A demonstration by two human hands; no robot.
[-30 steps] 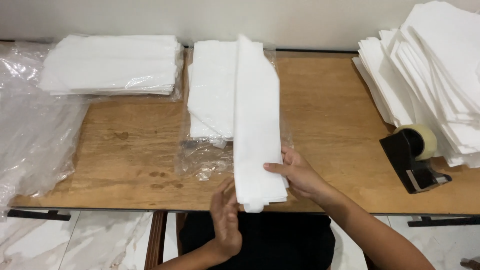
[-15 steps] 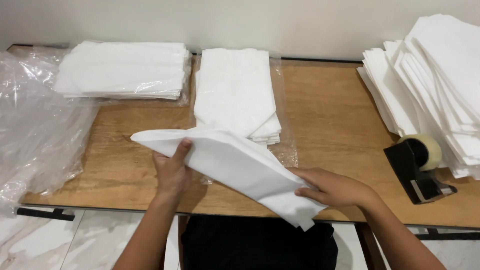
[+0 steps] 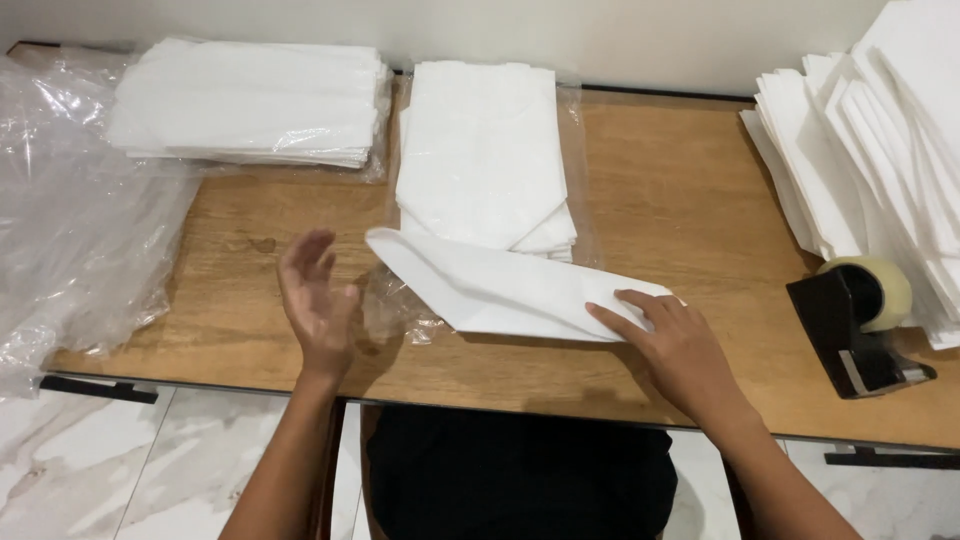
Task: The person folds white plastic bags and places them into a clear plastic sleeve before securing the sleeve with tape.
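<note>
Folded white cloth (image 3: 505, 290): long flat strip, lying slantwise on wooden table (image 3: 660, 200), near edge; far end overlapping the foot of the white folded stack (image 3: 485, 150).

Right hand (image 3: 672, 345): flat, fingers spread, pressing down on the cloth's near end; grips nothing.

Left hand (image 3: 318, 305): raised just left of the cloth, fingers loosely spread, palm toward it; empty, touching nothing.

Crumpled clear plastic film (image 3: 395, 310): under and just left of the cloth, between cloth and left hand.

Second white stack in clear wrap (image 3: 250, 100): far left of the cloth. Loose clear plastic sheeting (image 3: 70, 220): further left, spilling over the table edge.

Fanned pile of white folded pieces (image 3: 880, 130): far right of the cloth. Black tape dispenser with pale roll (image 3: 860, 320): right of the cloth, near edge.

Step judged in hand: flattening or folding the single piece. Next move likely calls for the free hand on the cloth's far end, edges kept aligned, film kept clear of the fold.
</note>
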